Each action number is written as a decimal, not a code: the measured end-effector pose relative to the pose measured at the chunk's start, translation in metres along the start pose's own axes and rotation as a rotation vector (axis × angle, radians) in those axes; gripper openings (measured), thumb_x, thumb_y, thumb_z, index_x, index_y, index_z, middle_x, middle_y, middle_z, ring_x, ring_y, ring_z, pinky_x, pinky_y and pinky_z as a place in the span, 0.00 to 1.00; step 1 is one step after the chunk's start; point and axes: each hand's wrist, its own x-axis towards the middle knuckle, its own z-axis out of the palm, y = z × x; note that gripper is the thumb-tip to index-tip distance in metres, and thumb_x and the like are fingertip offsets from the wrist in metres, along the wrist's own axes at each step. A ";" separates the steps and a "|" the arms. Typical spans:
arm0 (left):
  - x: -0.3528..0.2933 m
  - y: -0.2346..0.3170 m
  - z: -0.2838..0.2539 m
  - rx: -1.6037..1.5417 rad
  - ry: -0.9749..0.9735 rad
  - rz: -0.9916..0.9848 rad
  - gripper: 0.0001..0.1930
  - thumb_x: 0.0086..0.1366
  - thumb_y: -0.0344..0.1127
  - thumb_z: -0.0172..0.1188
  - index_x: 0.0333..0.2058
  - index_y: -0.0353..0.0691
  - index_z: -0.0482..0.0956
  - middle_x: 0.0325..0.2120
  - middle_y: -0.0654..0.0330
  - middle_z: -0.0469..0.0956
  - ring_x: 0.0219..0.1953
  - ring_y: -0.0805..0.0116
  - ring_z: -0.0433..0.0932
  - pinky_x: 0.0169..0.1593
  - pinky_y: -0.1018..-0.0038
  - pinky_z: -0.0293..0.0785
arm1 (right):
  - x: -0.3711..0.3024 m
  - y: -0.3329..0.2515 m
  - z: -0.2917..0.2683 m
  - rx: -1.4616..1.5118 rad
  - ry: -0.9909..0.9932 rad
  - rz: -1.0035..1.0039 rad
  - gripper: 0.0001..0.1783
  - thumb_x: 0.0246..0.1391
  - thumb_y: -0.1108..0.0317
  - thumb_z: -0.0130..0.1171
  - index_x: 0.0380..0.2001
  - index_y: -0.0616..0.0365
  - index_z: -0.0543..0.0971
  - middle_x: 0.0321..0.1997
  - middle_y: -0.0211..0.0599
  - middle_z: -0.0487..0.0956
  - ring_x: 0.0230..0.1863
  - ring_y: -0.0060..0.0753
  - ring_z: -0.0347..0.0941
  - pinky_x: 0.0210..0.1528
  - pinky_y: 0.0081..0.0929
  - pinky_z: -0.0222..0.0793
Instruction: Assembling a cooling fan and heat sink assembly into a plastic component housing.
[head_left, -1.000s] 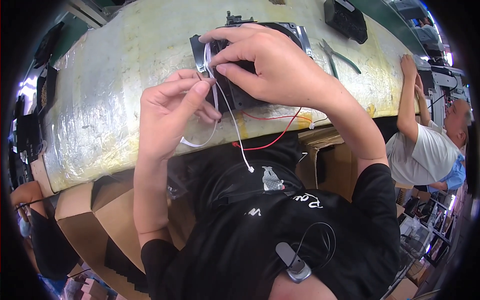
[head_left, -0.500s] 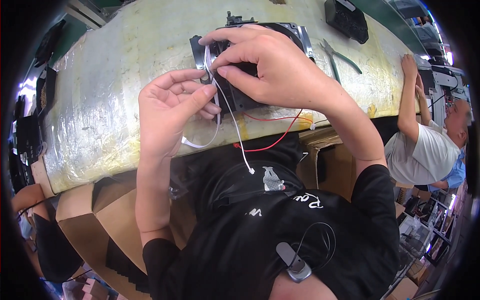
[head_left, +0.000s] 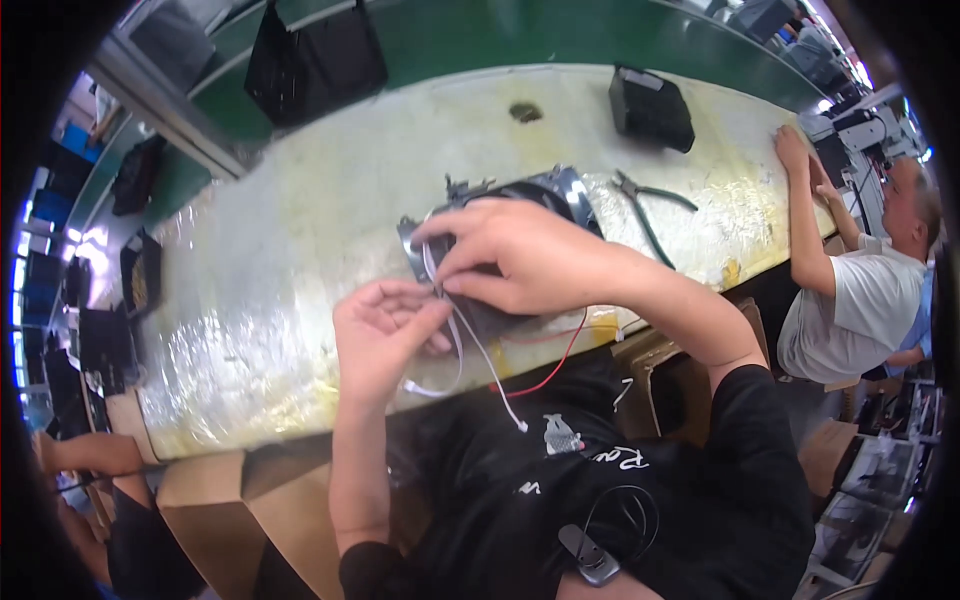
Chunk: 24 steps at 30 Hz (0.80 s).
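Observation:
A black device (head_left: 492,318) with a frame and bracket at its far end lies near the table's front edge, partly covered by my hands. My right hand (head_left: 530,255) reaches over it with fingers and thumb pinched on a white cable (head_left: 483,355). Close beside, my left hand (head_left: 385,330) has thumb and forefinger closed on the same cable bundle. One white lead hangs over the table edge toward my shirt, and a second white cable (head_left: 460,368) loops down with its plug near my left wrist. A red wire (head_left: 560,368) curves out from under the device.
Green-handled pliers (head_left: 648,220) lie right of the device. A black housing (head_left: 652,108) sits at the far right, another black shell (head_left: 318,65) at the far left on the green belt (head_left: 480,40). Cardboard boxes (head_left: 200,495) stand below the table. A co-worker (head_left: 850,300) is at the right.
The view has tilted up, so more of the table's far side and the green belt shows. Both hands stay at the white cables, their grip much the same.

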 end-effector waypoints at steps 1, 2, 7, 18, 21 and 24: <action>-0.003 0.000 0.000 0.003 0.012 -0.002 0.12 0.53 0.19 0.64 0.37 0.25 0.74 0.27 0.50 0.80 0.21 0.70 0.79 0.24 0.80 0.76 | 0.001 -0.004 -0.002 0.017 -0.046 0.012 0.08 0.46 0.70 0.59 0.30 0.60 0.83 0.51 0.44 0.76 0.48 0.46 0.73 0.52 0.35 0.67; -0.003 0.001 0.000 0.005 0.026 -0.007 0.12 0.53 0.19 0.64 0.36 0.25 0.74 0.27 0.50 0.80 0.21 0.70 0.79 0.24 0.80 0.76 | 0.001 -0.003 -0.001 0.007 -0.032 -0.002 0.08 0.46 0.70 0.59 0.29 0.60 0.83 0.50 0.44 0.77 0.47 0.46 0.73 0.51 0.35 0.68; -0.001 0.003 -0.001 0.044 0.010 0.028 0.12 0.52 0.18 0.64 0.36 0.24 0.74 0.27 0.51 0.80 0.21 0.72 0.78 0.24 0.81 0.76 | 0.007 -0.010 -0.011 0.077 -0.150 0.065 0.08 0.44 0.70 0.59 0.27 0.62 0.82 0.46 0.46 0.79 0.40 0.45 0.76 0.47 0.33 0.70; 0.018 -0.012 -0.023 0.441 -0.107 0.473 0.08 0.48 0.17 0.64 0.30 0.31 0.82 0.34 0.60 0.72 0.32 0.76 0.73 0.34 0.83 0.69 | 0.001 0.005 0.008 0.605 -0.063 -0.042 0.05 0.45 0.74 0.61 0.24 0.66 0.79 0.30 0.38 0.78 0.34 0.30 0.73 0.41 0.25 0.67; 0.020 -0.017 -0.022 0.401 -0.137 0.462 0.09 0.48 0.17 0.63 0.30 0.31 0.82 0.34 0.60 0.70 0.32 0.76 0.71 0.35 0.83 0.67 | -0.007 0.006 0.015 0.614 -0.016 -0.007 0.04 0.45 0.75 0.62 0.26 0.65 0.80 0.31 0.38 0.78 0.35 0.30 0.74 0.41 0.25 0.68; 0.015 -0.016 -0.017 0.513 -0.055 0.433 0.11 0.49 0.17 0.64 0.34 0.32 0.83 0.31 0.61 0.71 0.31 0.77 0.70 0.34 0.83 0.66 | -0.026 -0.002 0.005 0.303 0.272 -0.003 0.05 0.44 0.73 0.64 0.27 0.63 0.81 0.32 0.37 0.79 0.35 0.31 0.75 0.40 0.25 0.69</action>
